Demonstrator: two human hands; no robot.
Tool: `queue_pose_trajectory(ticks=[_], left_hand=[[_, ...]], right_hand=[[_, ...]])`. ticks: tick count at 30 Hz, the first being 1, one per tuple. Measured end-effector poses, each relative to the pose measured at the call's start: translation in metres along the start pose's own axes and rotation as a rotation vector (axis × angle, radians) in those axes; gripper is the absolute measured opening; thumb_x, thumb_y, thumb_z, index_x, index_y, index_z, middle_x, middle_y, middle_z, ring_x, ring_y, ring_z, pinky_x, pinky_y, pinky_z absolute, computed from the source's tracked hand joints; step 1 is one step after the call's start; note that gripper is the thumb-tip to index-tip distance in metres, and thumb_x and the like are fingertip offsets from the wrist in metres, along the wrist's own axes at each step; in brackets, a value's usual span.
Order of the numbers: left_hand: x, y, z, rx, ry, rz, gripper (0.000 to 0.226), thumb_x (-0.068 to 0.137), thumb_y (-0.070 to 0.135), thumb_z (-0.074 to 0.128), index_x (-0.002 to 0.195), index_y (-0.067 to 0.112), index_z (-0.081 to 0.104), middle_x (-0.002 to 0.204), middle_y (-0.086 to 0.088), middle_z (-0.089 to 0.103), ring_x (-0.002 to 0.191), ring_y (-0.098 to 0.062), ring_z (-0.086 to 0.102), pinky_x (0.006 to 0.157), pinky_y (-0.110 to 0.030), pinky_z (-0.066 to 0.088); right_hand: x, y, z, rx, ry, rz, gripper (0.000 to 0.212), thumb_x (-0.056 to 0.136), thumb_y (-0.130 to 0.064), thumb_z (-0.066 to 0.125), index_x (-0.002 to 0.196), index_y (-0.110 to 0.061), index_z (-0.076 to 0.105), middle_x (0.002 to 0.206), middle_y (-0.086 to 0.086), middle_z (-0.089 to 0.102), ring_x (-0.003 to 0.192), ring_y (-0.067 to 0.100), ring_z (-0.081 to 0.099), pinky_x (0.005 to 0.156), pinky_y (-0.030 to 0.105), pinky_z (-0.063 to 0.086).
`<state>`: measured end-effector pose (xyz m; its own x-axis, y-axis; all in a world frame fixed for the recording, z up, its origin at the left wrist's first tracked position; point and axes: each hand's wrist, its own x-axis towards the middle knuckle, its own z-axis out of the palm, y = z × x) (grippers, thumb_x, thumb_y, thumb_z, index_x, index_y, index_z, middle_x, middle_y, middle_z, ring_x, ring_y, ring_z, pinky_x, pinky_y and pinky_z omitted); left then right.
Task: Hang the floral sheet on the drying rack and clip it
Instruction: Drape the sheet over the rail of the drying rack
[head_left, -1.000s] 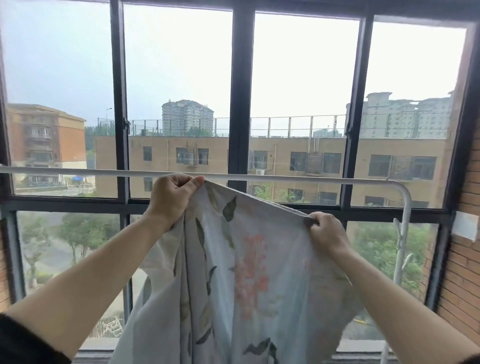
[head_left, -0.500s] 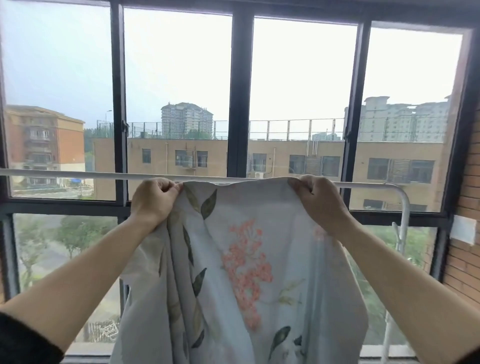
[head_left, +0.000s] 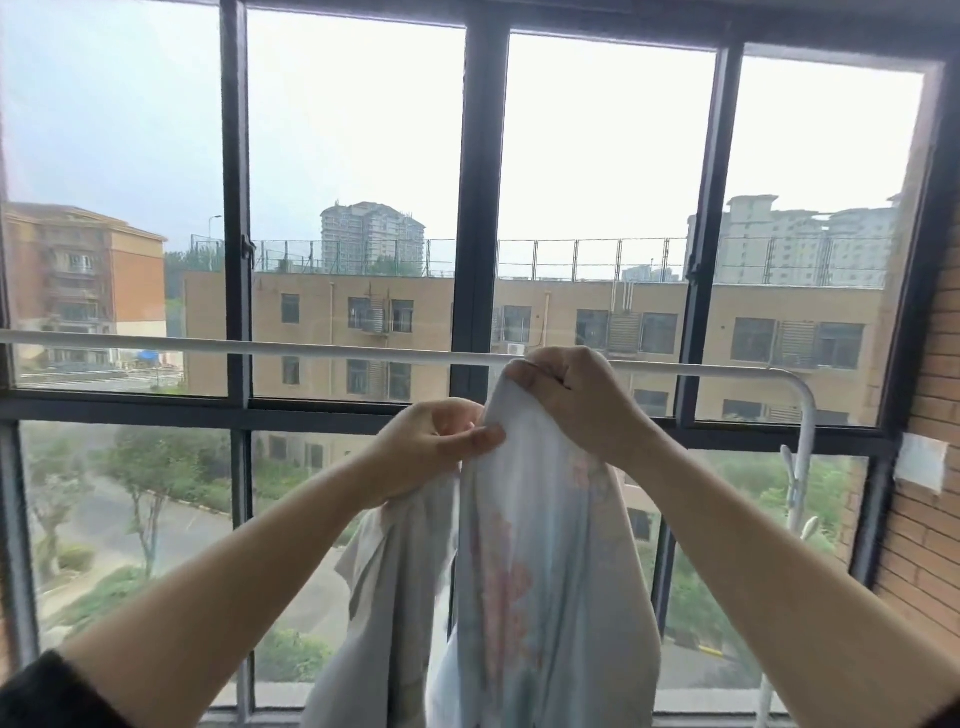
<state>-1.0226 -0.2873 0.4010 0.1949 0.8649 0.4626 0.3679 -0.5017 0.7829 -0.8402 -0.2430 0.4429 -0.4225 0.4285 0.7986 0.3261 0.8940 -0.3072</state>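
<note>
Floral sheet (head_left: 524, 571) — pale, with faint pink blooms — bunched into a narrow column, hanging straight down. Top corner pinched by the right hand (head_left: 576, 400) just below the rail, a lower fold gripped by the left hand (head_left: 431, 447). Drying rack (head_left: 311, 349) — white bar level across the window, bending down at the right end. Not yet draped over.

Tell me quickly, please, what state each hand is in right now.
Left hand: closed, pinching a fold of the floral sheet.
Right hand: closed, gripping the sheet's top end by the drying rack rail.
</note>
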Motion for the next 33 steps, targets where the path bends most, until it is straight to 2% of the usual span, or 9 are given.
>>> queue_pose_trajectory(ticks=[2, 5, 8, 11, 16, 22, 26, 29, 33], left_hand=[[-0.003, -0.004, 0.003, -0.091, 0.037, -0.05, 0.034, 0.077, 0.047, 0.071, 0.072, 0.013, 0.069, 0.068, 0.0, 0.061, 0.062, -0.014, 0.054, 0.057, -0.026, 0.042], [-0.002, -0.002, 0.0, -0.111, 0.185, -0.05, 0.05, 0.083, 0.045, 0.063, 0.084, -0.005, 0.064, 0.074, -0.011, 0.058, 0.067, -0.02, 0.051, 0.062, -0.032, 0.04], [0.003, -0.002, -0.011, 0.0, 0.271, -0.018, 0.053, 0.085, 0.049, 0.061, 0.085, -0.004, 0.063, 0.073, -0.012, 0.055, 0.066, -0.021, 0.051, 0.066, -0.034, 0.041], [0.006, -0.001, -0.025, -0.029, 0.381, 0.0, 0.047, 0.086, 0.045, 0.061, 0.086, -0.002, 0.066, 0.075, -0.011, 0.058, 0.068, -0.02, 0.053, 0.069, -0.036, 0.044], [0.014, -0.007, -0.029, 0.131, 0.481, 0.039, 0.052, 0.09, 0.042, 0.058, 0.083, -0.01, 0.062, 0.069, -0.008, 0.051, 0.065, -0.017, 0.046, 0.064, -0.03, 0.038], [0.007, -0.034, -0.03, 0.247, 0.26, -0.1, 0.07, 0.063, 0.072, 0.059, 0.055, 0.003, 0.049, 0.053, -0.002, 0.041, 0.05, -0.015, 0.037, 0.053, -0.028, 0.029], [-0.002, -0.05, -0.029, 0.4, -0.052, -0.162, 0.045, 0.065, 0.051, 0.077, 0.053, 0.015, 0.053, 0.051, 0.009, 0.042, 0.049, -0.008, 0.039, 0.051, -0.024, 0.028], [-0.001, -0.057, -0.028, 0.381, -0.067, -0.157, 0.035, 0.075, 0.028, 0.079, 0.049, 0.023, 0.057, 0.046, 0.014, 0.048, 0.046, 0.001, 0.041, 0.048, -0.015, 0.03], [0.006, -0.059, -0.032, 0.512, -0.056, -0.225, 0.03, 0.08, 0.042, 0.066, 0.059, 0.024, 0.055, 0.055, 0.016, 0.053, 0.057, -0.001, 0.049, 0.056, -0.018, 0.037]], right_hand=[[-0.005, 0.005, 0.001, 0.0, -0.015, 0.018, 0.042, 0.094, -0.03, 0.056, 0.056, -0.013, 0.05, 0.051, -0.008, 0.036, 0.048, 0.005, 0.03, 0.046, 0.02, 0.028], [-0.016, 0.018, 0.002, 0.016, -0.045, 0.091, 0.05, 0.089, -0.034, 0.063, 0.057, -0.005, 0.039, 0.052, -0.005, 0.031, 0.049, 0.007, 0.028, 0.044, 0.023, 0.025], [-0.035, 0.039, -0.002, 0.1, -0.161, 0.286, 0.049, 0.075, -0.036, 0.078, 0.064, 0.002, 0.05, 0.054, -0.004, 0.044, 0.048, 0.01, 0.042, 0.045, 0.021, 0.035], [-0.06, 0.064, -0.007, -0.093, -0.27, 0.384, 0.036, 0.075, -0.03, 0.078, 0.059, -0.007, 0.055, 0.055, -0.007, 0.049, 0.049, 0.007, 0.043, 0.048, 0.02, 0.036], [-0.081, 0.087, -0.026, -0.218, -0.174, 0.512, 0.032, 0.084, -0.027, 0.07, 0.055, -0.017, 0.063, 0.05, -0.005, 0.056, 0.043, 0.004, 0.048, 0.045, 0.016, 0.038], [-0.065, 0.082, -0.052, 0.039, 0.089, 0.697, 0.021, 0.091, -0.006, 0.057, 0.075, 0.003, 0.067, 0.058, 0.015, 0.06, 0.038, 0.019, 0.057, 0.038, 0.026, 0.048], [-0.039, 0.072, -0.065, 0.291, 0.371, 0.662, 0.033, 0.087, 0.006, 0.053, 0.063, -0.011, 0.067, 0.064, 0.009, 0.063, 0.046, 0.018, 0.062, 0.045, 0.026, 0.055], [-0.025, 0.066, -0.065, 0.463, 0.554, 0.614, 0.027, 0.089, 0.003, 0.055, 0.069, -0.012, 0.067, 0.071, 0.007, 0.066, 0.058, 0.018, 0.066, 0.056, 0.026, 0.059], [-0.019, 0.073, -0.063, 0.435, 0.654, 0.633, 0.024, 0.095, -0.006, 0.044, 0.078, -0.018, 0.058, 0.077, 0.003, 0.065, 0.066, 0.019, 0.066, 0.067, 0.037, 0.058]])
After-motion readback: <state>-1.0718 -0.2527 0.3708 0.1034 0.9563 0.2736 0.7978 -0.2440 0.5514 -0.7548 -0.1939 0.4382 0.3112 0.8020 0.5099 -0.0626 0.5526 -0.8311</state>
